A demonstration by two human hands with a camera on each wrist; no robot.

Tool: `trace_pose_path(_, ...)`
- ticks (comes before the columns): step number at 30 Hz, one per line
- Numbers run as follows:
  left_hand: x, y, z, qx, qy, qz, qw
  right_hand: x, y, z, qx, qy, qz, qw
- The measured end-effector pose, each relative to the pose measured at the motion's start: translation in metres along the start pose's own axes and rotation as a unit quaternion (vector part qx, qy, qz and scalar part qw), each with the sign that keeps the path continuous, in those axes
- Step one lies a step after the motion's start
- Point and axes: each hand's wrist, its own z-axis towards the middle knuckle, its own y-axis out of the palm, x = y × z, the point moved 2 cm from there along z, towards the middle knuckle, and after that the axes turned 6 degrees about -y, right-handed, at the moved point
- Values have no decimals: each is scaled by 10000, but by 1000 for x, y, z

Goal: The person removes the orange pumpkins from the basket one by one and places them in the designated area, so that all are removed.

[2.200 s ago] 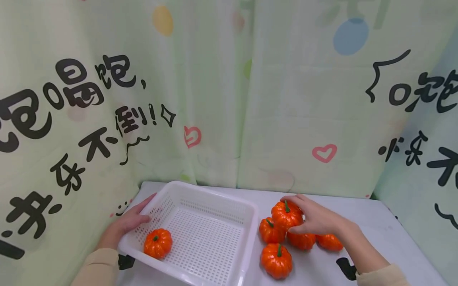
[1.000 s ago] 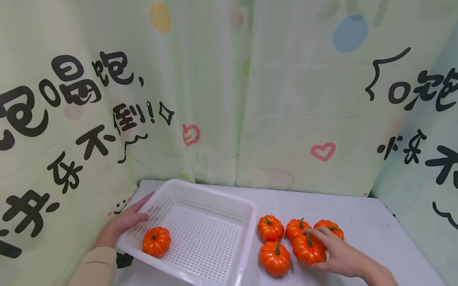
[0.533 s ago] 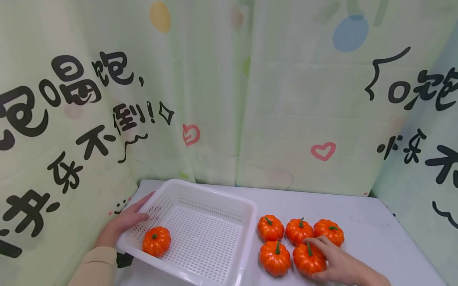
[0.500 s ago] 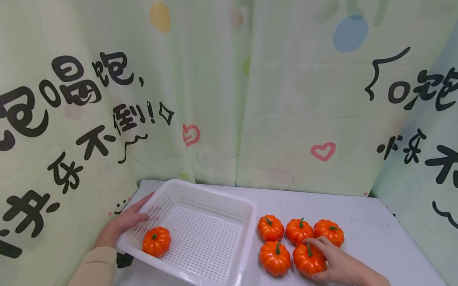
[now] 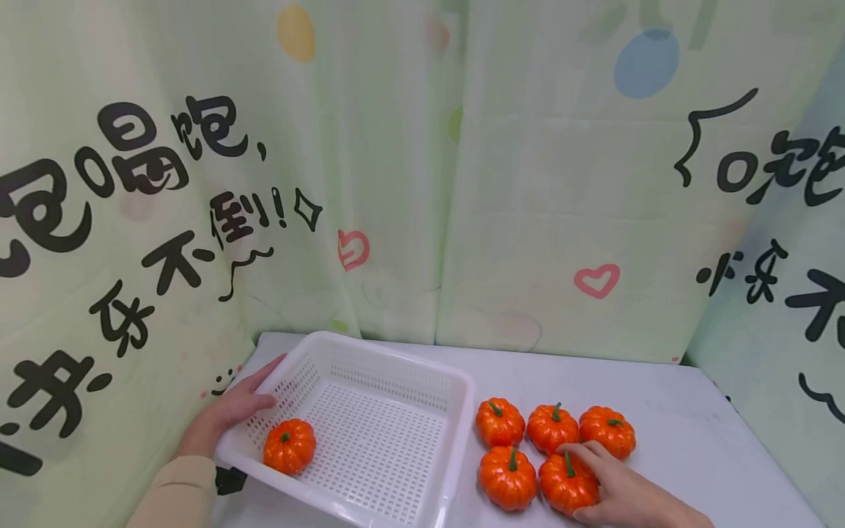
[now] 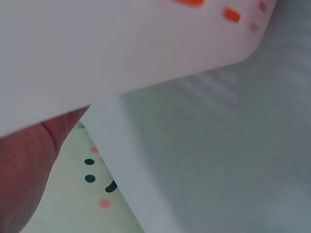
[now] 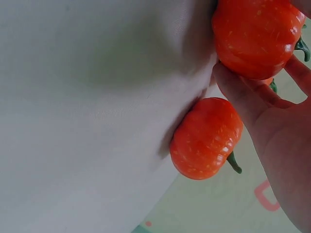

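My left hand (image 5: 231, 411) holds the left rim of a white perforated plastic basket (image 5: 465, 440), its thumb over the edge and its fingers along the outer side. In the left wrist view, the basket wall (image 6: 112, 48) hides most of that hand (image 6: 24, 170). One small orange pumpkin (image 5: 289, 446) with a green stem sits in the basket's near left corner. On the table, my right hand (image 5: 623, 488) grips another pumpkin (image 5: 566, 484), thumb on the near side and fingers around the far side. The right wrist view shows this pumpkin (image 7: 257, 39) between the fingers.
Beside the held pumpkin stands one more pumpkin (image 5: 507, 478). Behind them is a row of three: a left pumpkin (image 5: 499, 422), a middle pumpkin (image 5: 551, 430) and a right pumpkin (image 5: 607, 433). Printed curtains (image 5: 528, 183) enclose the white table (image 5: 686, 418) at the back and sides.
My right hand has brought its pumpkin from above the others down to the near right of the group, then shifted it slightly left. The left hand keeps its place on the basket.
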Motion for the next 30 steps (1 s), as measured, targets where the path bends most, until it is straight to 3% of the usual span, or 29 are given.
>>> trace_pose_path(12, 0, -1, 0, -6, -10, -5, 10000, 3, 2, 0, 89, 102, -185, 9997)
trace_pose_path(21, 0, 0, 1, -11, -52, -80, 10000, 1, -2, -6, 143, 99, -43, 9998)
trace_pose_path(25, 1, -1, 2, -14, -29, -72, 10000, 0, -12, -9, 187, -236, 37, 9995)
trace_pose_path(30, 1, -1, 2, -2, -30, -16, 10000, -5, -27, -13, 421, -1120, -455, 9918)
